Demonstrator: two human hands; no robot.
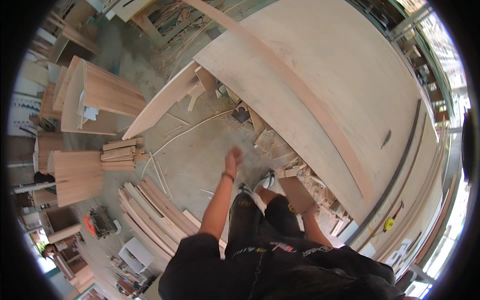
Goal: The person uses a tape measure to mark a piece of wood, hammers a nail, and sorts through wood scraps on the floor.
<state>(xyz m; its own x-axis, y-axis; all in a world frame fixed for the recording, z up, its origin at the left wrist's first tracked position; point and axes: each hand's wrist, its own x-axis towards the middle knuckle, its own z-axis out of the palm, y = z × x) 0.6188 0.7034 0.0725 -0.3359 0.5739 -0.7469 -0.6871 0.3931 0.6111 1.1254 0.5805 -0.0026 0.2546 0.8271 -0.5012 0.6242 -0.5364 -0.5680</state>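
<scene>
My right hand (310, 208) grips the lower edge of a flat brown wooden board (295, 192), which hangs beside my right leg. Its fingers are partly hidden by the board. Out in front of me, over the concrete floor (200, 145), hovers my left hand (233, 161). Motion smears its fingers, and I see no object in it. To the right stands a large table with a pale wooden top (340, 65). A long, thin wooden strip (300, 85) lies across that top.
Wood offcuts (272, 145) litter the floor under the table's edge. Stacked boards (150, 212) lie at the left, near curved wooden panels (112, 92). A leaning plank (162, 100) stands ahead. A yellow tape measure (388, 224) rests on the table's right side.
</scene>
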